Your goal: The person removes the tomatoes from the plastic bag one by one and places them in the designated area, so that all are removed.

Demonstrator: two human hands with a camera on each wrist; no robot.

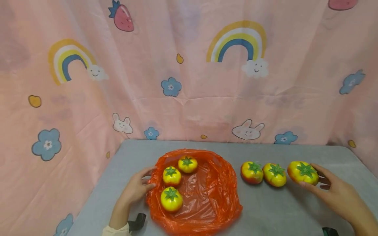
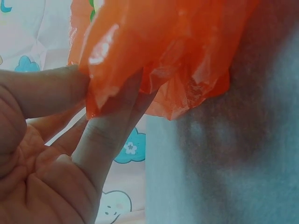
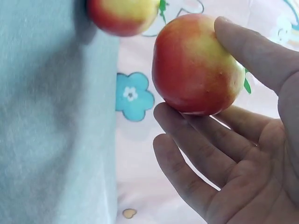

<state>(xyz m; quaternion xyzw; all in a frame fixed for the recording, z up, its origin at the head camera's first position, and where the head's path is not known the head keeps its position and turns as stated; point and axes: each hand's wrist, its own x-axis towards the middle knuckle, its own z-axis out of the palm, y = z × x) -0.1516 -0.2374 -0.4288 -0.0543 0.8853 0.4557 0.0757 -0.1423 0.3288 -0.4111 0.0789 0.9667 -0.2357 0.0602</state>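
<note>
An orange-red plastic bag (image 1: 203,193) lies spread open on the grey table. Inside it, along the left, are three yellow tomatoes (image 1: 172,199) with green star-shaped tops. My left hand (image 1: 136,187) pinches the bag's left rim; in the left wrist view the thin plastic (image 2: 154,46) passes between thumb and fingers. To the right, my right hand (image 1: 333,190) grips a yellow-and-red tomato (image 1: 301,172) between thumb and fingers. The right wrist view shows its red underside (image 3: 194,70), apart from the table. Two more tomatoes, one nearer the bag (image 1: 252,172) and one in the middle (image 1: 274,175), sit beside it.
A pink curtain (image 1: 189,111) printed with rainbows and flowers hangs behind and left of the grey table (image 1: 265,209). Dark objects show near the left wrist (image 1: 137,222) and at the lower right edge (image 1: 329,231).
</note>
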